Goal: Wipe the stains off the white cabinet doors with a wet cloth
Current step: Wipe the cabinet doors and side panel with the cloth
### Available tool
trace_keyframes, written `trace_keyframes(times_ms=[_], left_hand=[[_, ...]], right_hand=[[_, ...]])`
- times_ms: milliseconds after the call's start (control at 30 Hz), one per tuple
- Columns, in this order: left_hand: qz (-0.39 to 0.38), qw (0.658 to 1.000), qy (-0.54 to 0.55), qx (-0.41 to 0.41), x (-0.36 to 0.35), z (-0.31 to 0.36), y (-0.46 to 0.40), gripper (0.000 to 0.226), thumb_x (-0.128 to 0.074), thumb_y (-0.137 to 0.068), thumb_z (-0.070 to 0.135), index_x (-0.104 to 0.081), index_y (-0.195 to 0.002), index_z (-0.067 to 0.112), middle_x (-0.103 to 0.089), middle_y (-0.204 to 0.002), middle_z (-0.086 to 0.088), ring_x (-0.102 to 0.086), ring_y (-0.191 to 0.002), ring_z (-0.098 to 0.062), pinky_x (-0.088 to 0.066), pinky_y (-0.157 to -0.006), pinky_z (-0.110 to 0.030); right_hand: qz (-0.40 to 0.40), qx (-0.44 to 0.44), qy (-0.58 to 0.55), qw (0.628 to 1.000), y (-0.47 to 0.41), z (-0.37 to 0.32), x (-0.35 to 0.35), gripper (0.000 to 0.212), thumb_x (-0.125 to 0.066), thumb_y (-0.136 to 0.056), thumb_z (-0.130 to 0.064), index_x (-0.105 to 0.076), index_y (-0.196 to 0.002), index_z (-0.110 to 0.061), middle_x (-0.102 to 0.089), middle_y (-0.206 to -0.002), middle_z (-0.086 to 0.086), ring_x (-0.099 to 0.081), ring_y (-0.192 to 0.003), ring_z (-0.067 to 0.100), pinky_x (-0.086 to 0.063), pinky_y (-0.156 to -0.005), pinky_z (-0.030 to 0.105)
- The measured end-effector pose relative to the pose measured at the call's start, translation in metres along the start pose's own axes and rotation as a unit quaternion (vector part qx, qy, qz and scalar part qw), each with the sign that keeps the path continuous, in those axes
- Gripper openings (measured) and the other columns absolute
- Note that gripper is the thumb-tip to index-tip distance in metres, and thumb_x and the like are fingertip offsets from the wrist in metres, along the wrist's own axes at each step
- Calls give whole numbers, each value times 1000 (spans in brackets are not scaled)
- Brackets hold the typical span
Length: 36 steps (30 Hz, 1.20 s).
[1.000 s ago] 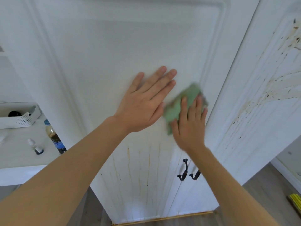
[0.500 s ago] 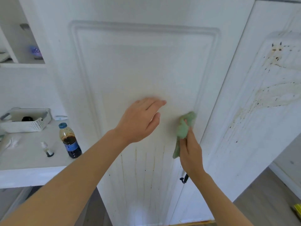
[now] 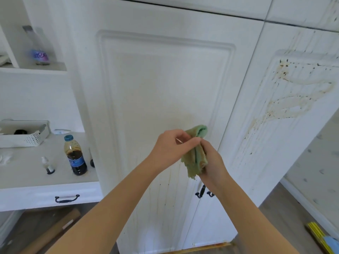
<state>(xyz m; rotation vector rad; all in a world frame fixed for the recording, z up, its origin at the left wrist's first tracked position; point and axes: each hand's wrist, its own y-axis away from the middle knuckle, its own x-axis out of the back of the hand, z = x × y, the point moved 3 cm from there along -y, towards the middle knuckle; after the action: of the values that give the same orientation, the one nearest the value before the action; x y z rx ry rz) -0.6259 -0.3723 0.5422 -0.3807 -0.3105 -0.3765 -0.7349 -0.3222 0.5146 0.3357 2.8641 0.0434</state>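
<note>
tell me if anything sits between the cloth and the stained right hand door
Nothing visible does. The green cloth is held by both the left hand and right hand in front of the cabinet, and the stained right door stands just to its right with only open air between them.

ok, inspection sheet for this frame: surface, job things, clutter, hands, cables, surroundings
Surface: left cabinet door mostly clean up top, faint drip streaks low; right cabinet door heavily stained with brown smears.
Job's things: green cloth, bunched, off the door.
Clutter: dark-liquid bottle, small dropper bottle, white basket on the counter.
Hands: left hand pinches the cloth; right hand grips it.
Cables: nothing seen.
Surroundings: shelf bottle, wood floor.
</note>
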Motion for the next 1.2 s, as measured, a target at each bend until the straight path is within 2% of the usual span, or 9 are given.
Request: trace_keyframes(times_ms=[233, 333, 433, 567, 667, 767, 867, 1067, 1200], left_hand=[[-13, 999, 20, 33, 25, -9, 17, 15, -62, -89, 23, -66, -76, 16, -69, -81, -4, -65, -81, -23, -51, -62, -26], [-14, 998, 23, 52, 38, -10, 23, 19, -56, -91, 18, -62, -73, 13, -61, -70, 3, -56, -64, -10, -46, -58, -19], [-1, 997, 5, 79, 56, -8, 24, 23, -51, -88, 12, -51, -65, 14, -45, -59, 7, -40, -54, -5, -32, -51, -15], [-78, 991, -41, 98, 71, 3, 24, 33, -51, -86, 12, -42, -54, 19, -35, -48, 10, -33, -45, -7, -29, -46, -19], [-180, 973, -97, 105, 76, 16, 22, 33, -55, -79, 19, -40, -50, 21, -33, -50, 8, -32, -47, -11, -30, -50, -22], [-281, 944, -134, 112, 76, 29, 22, 24, -53, -67, 24, -36, -51, 20, -30, -52, 7, -28, -48, -12, -28, -48, -21], [-312, 925, -173, 129, 78, 31, 17, 28, -57, -72, 22, -39, -51, 19, -34, -49, 8, -31, -46, -12, -29, -49, -22], [-185, 952, -222, 103, 87, -5, 15, 9, -63, -85, 25, -64, -86, 17, -63, -87, 6, -57, -79, -9, -45, -71, -22], [-13, 972, -88, 217, 97, -54, 49, 26, -53, -93, 29, -63, -78, 10, -68, -83, -6, -65, -70, -17, -49, -65, -28]], right_hand=[[-1, -37, 154, 987, 10, -7, -22, 40, -32, -99, -28, -63, -89, -6, -62, -63, 11, -55, -52, 22, -43, -53, 29], [15, -57, 189, 980, 5, -5, -14, 29, -37, -96, -30, -57, -86, -10, -59, -78, 11, -55, -72, 25, -44, -71, 36], [0, -89, 210, 973, 4, -4, -1, 25, -42, -91, -30, -55, -79, -12, -55, -73, 8, -51, -68, 23, -42, -65, 32], [-166, -99, 254, 948, 11, -1, 1, 35, -46, -85, -45, -57, -67, -18, -54, -66, 0, -52, -61, 17, -42, -66, 31], [-296, -98, 293, 904, 20, 3, -8, 51, -47, -86, -64, -65, -107, -21, -70, -105, -4, -66, -98, 15, -50, -89, 31], [-332, -47, 323, 885, 24, 2, -20, 45, -63, -78, -31, -60, -120, -16, -68, -113, 1, -64, -105, 16, -49, -95, 36], [-335, 3, 286, 898, 27, 3, -29, 32, -55, -70, -4, -66, -98, 5, -69, -92, 10, -65, -89, 18, -51, -89, 32], [-265, -61, 139, 952, 25, 15, -34, 23, -49, -64, -10, -68, -75, -5, -60, -73, 6, -56, -70, 20, -50, -66, 26], [-234, -109, 106, 960, 23, 26, -31, 44, -68, -71, -26, -64, -100, 7, -62, -86, 10, -61, -79, 21, -49, -73, 29]])
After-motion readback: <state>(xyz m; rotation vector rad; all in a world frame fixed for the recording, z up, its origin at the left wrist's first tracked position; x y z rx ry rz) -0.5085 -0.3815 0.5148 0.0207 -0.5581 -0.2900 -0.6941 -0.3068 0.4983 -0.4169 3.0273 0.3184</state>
